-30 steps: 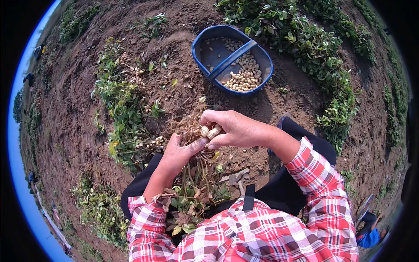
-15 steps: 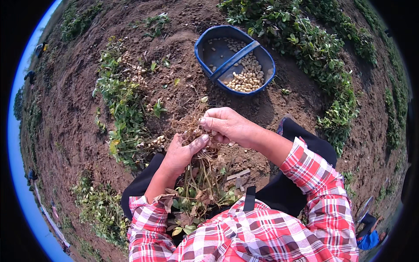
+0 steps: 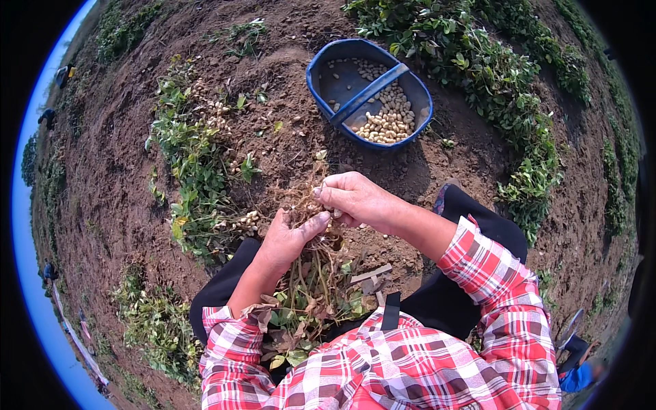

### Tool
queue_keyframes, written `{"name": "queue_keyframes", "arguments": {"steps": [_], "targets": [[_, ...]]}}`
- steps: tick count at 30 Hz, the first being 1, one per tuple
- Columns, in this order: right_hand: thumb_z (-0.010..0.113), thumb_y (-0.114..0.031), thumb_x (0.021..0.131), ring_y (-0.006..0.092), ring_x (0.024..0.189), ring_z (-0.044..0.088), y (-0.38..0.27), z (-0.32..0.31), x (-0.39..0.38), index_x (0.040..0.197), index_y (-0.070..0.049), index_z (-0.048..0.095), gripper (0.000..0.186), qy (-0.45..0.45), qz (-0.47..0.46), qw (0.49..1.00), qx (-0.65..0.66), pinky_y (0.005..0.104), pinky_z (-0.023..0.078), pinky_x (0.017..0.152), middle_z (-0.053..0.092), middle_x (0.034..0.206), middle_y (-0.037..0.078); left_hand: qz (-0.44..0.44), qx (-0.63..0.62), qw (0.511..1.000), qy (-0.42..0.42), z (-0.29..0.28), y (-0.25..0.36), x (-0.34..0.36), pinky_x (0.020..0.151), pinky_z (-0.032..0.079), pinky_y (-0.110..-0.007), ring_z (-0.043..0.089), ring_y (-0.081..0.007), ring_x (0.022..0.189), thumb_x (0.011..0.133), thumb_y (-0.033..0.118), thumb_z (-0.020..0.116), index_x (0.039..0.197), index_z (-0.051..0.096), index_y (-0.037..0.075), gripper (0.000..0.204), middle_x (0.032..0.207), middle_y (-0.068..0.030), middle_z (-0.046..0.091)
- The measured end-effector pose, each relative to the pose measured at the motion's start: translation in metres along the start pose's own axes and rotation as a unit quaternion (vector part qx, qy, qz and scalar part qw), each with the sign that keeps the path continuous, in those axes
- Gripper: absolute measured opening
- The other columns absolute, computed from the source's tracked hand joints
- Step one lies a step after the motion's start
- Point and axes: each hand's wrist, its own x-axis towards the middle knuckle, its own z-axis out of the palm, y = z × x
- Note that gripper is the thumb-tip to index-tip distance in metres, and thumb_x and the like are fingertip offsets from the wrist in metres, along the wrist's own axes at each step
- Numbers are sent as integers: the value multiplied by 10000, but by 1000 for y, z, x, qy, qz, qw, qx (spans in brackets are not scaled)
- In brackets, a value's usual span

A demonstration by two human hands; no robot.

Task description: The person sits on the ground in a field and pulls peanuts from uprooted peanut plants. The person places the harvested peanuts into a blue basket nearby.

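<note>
The left hand (image 3: 281, 240) rises from below, wrist fairly straight, thumb reaching rightward, and is closed on a root tangle (image 3: 298, 198); its other fingers are mostly hidden. The right hand (image 3: 359, 198) slants in from the right, thumb and forefinger pinched at the tangle's right edge, palm contents unclear. Leafy stems (image 3: 311, 283) hang below the grip; the blue basket (image 3: 367, 96) of peanuts (image 3: 388, 125) sits beyond it, rightward.

Bright sun on hands (image 3: 359, 199); dark shadow beside basket (image 3: 340, 90); fisheye-curved edges, black corners.
</note>
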Motion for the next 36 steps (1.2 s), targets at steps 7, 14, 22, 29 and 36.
{"name": "queue_keyframes", "arguments": {"steps": [7, 14, 22, 29, 36], "targets": [[583, -376, 965, 46, 531, 437, 1, 5, 0, 809, -72, 586, 342, 21, 13, 1000, -11, 216, 342, 458, 544, 682, -26, 15, 4, 1000, 6, 1, -5, 1, 727, 474, -274, 560, -94, 797, 868, 228, 692, 1070, 620, 46, 281, 886, 6, 628], [588, -366, 961, 57, 524, 459, 4, 1, 2, 804, -78, 585, 328, 7, 22, 1000, 4, 213, 371, 462, 552, 677, -17, 12, 1, 1000, -2, 1, -5, 2, 727, 455, -264, 540, -88, 802, 865, 232, 691, 1070, 614, 47, 286, 894, 12, 617], [562, -338, 958, 108, 563, 546, 3, 5, 3, 840, -31, 624, 335, 41, 12, 997, -69, 272, 452, 508, 583, 663, 24, 33, -10, 999, -13, 1, -5, 4, 724, 449, -260, 538, -89, 798, 870, 231, 680, 1055, 611, 50, 268, 888, 13, 608], [570, -207, 843, 237, 627, 631, 3, 6, 10, 790, 30, 641, 253, 139, -124, 955, -231, 373, 494, 616, 628, 673, 164, 24, -44, 998, 30, 10, -10, 2, 733, 473, -262, 552, -71, 816, 895, 172, 662, 1071, 632, 34, 225, 918, 17, 634], [601, -221, 902, 134, 616, 588, -6, 7, 25, 782, 24, 613, 274, 205, -203, 888, -357, 383, 464, 579, 549, 609, 106, 55, -30, 996, 68, 10, -14, 7, 785, 501, -270, 594, -96, 842, 906, 139, 635, 1125, 599, 30, 248, 962, -15, 638]]}}
